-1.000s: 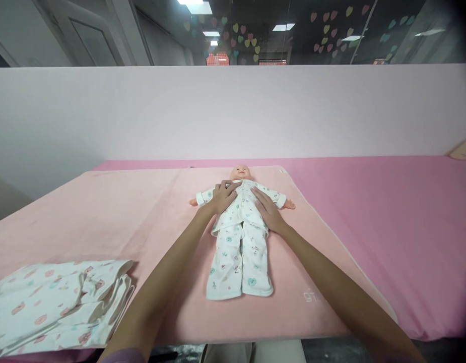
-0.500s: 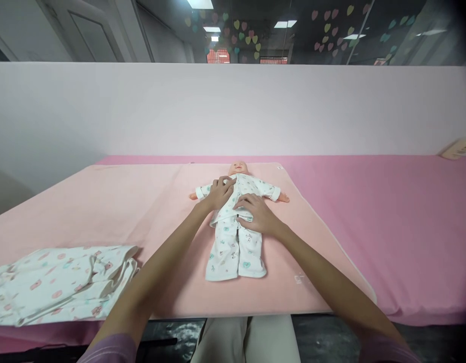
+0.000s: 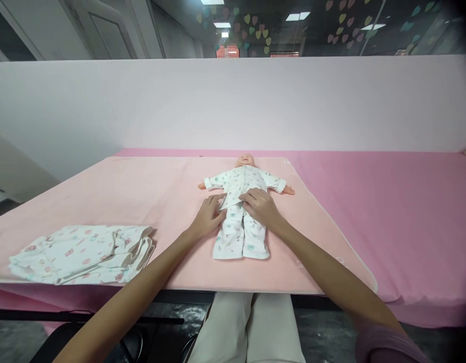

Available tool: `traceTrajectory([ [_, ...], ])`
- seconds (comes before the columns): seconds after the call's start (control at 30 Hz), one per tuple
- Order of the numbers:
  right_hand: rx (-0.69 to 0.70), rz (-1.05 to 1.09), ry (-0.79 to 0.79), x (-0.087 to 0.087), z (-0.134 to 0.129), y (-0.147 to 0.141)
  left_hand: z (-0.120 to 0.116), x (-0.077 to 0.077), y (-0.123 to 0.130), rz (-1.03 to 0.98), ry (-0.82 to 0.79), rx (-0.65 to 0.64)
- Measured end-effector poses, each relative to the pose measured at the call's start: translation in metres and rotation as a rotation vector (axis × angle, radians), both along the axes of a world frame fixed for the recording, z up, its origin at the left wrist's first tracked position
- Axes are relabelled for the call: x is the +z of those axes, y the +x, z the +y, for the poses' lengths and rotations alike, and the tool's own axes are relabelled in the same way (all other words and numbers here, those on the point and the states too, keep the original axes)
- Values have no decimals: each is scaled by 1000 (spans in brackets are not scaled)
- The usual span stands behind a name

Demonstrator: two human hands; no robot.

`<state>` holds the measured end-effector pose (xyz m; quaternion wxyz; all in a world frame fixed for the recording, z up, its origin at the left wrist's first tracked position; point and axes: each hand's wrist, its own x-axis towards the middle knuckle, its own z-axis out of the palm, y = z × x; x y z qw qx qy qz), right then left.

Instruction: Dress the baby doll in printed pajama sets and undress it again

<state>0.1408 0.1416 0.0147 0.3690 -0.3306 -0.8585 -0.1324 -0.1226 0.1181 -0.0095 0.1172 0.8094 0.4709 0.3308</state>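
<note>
A baby doll (image 3: 246, 160) lies on its back with its arms spread and its head toward the far wall. It wears a white printed shirt (image 3: 242, 179) and matching white trousers (image 3: 233, 237). My left hand (image 3: 209, 216) is at the shirt's lower left corner, the hem between fingers and thumb. Across the doll's waist, my right hand (image 3: 260, 205) is closed with its fingertips on the front hem, covering part of the shirt and the trouser top. Bare doll hands stick out of both sleeves.
A folded white printed cloth (image 3: 85, 254) lies at the left near the front edge. A peach mat (image 3: 172, 186) covers much of the pink table (image 3: 387, 217). Behind it rises a white wall (image 3: 233, 106). A black chair part (image 3: 66, 338) is below at left.
My left hand has moved from the doll's chest down to the shirt's left hem. My right hand has closed its fingers at the hem. The view has shifted slightly.
</note>
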Motion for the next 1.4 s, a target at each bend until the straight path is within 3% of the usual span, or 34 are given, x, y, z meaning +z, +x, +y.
traceTrajectory([
  [0.1,80,35,22,-3,8,9,0,-1,0,44,14,146],
  [0.27,152,47,-77,-7,10,25,-5,5,6,38,-30,290],
  [0.53,-85,204,-252,-20,-16,79,-17,16,10,-29,-141,306],
  [0.63,-104,255,-360,-22,-21,91,-23,21,12,-82,-187,307],
  [0.8,22,351,-386,-11,-44,81,-67,23,7,-198,-236,312],
  [0.9,33,348,-406,0,-78,72,-111,13,2,-243,-220,290],
  [1.03,58,233,-569,7,-131,70,-155,3,4,-84,-174,234],
  [1.17,-27,74,-610,-4,-161,66,-163,5,10,44,-132,227],
  [1.3,-83,-30,-466,-19,-165,56,-158,5,13,57,-116,241],
  [1.4,-83,-33,-423,-19,-168,49,-159,2,11,22,-104,225],
])
